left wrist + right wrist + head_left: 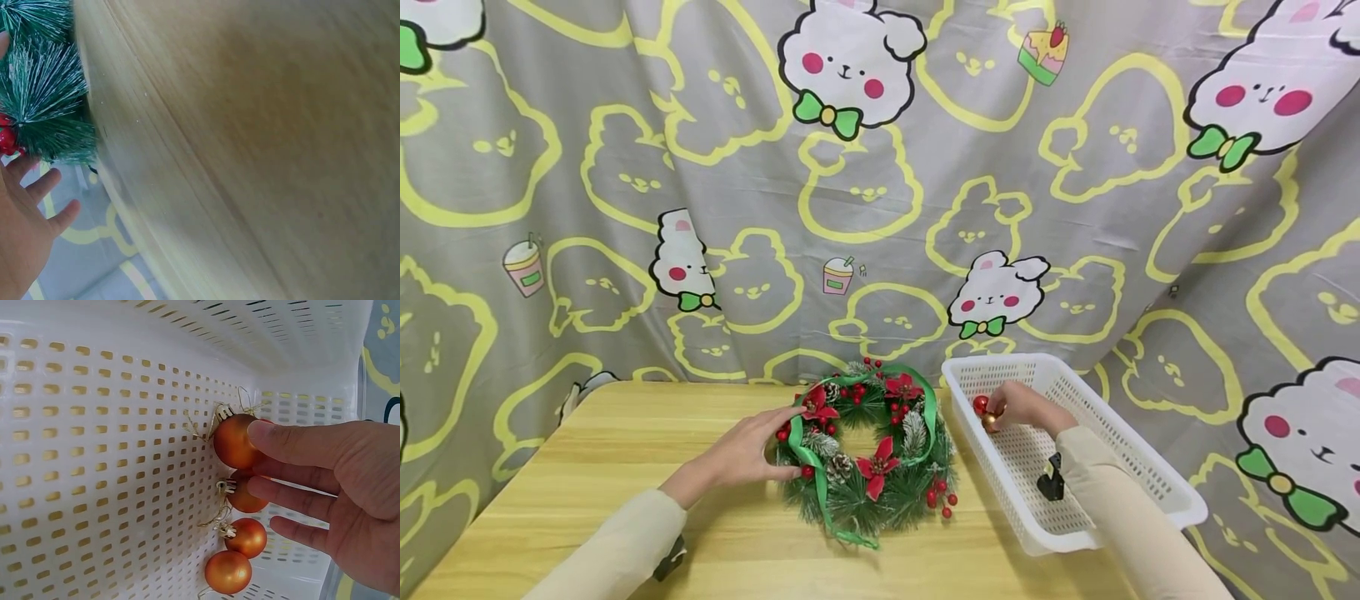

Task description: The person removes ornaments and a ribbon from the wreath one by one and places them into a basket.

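A green Christmas wreath with red poinsettias, berries and pinecones lies on the table, a green ribbon draped loosely over it. My left hand rests at its left edge, fingers extended over the rim and thumb apart; in the left wrist view its spread fingers are beside the needles. Inside the white basket, my right hand pinches an orange-gold Christmas bauble between thumb and fingers. Below that one, several similar baubles with gold caps and strings lie along the basket's end.
The perforated basket stands right of the wreath, its long rim slanting toward the near right. A wooden table extends to the left. Behind it hangs a grey curtain with cartoon prints. Small black devices show by both sleeves.
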`<state>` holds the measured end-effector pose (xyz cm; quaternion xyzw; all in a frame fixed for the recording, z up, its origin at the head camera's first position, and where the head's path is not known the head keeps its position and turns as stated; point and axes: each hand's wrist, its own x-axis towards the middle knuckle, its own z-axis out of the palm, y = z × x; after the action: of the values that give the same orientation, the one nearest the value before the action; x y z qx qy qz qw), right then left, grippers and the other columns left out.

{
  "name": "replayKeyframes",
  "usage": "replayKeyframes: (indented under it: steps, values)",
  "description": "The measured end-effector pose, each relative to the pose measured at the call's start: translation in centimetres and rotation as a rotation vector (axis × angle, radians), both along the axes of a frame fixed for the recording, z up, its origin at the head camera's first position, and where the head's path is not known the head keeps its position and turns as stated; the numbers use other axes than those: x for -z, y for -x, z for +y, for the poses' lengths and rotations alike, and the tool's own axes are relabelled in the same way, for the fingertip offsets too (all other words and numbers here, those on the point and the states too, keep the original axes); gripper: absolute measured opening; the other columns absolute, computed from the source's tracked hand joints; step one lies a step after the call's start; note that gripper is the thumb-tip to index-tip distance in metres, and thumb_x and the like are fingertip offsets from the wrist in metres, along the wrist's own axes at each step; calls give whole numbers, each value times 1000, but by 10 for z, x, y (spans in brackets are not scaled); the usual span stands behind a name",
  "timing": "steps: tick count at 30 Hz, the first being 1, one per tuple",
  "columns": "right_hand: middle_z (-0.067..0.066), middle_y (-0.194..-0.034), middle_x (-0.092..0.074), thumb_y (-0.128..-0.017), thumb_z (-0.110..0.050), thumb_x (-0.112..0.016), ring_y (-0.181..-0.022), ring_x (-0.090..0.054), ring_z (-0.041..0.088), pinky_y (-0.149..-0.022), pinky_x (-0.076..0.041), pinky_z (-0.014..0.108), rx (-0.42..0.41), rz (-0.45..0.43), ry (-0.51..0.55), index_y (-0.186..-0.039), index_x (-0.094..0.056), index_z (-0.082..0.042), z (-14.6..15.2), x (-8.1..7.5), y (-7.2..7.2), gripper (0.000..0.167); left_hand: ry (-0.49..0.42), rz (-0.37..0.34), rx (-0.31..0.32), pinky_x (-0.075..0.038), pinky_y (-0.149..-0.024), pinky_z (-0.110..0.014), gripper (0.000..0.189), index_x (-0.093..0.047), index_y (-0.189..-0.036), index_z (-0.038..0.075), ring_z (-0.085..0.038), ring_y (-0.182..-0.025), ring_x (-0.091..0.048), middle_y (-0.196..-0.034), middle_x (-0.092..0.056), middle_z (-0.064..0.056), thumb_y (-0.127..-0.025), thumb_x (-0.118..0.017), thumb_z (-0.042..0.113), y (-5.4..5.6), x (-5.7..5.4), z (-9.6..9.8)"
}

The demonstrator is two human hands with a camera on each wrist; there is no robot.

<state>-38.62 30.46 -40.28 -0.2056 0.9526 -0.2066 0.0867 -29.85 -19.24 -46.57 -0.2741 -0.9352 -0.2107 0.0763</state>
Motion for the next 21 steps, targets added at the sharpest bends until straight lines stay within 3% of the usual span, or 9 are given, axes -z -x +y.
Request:
replayKeyframes:
  steps: [10,17,21]
  values:
    - [13,-91,-74,-78,3,-81,-82,-64,17,-75,-56,34,50,-26,-10,-98,-75,5,0,-5,1,21,2,7,-2,-39,-110,-69,101,-35,-159,24,-44,-139,-48,-157,-46,-15,-79,-70,74,0,0,0]
    - [21,-100,-74,-78,2,-81,-92,-69,29,-83,-59,45,6,26,-88,-106,-73,10,-4,-19,1,30,12,1,-6,-37,-111,-69,101,-35,-160,23,-44,-140,-48,-157,-46,-15,-80,-70,74,-1,-1,1]
    - [24,-105,-75,-80,2,-78,-98,-71,34,-88,-59,48,2,40,-80,-110,-73,10,-9,-31,4,31,7,-1,-4,-37,-111,-69,101,-35,-159,22,-44,-139,-48,-157,-46,-16,-79,-71,73,-1,-2,1]
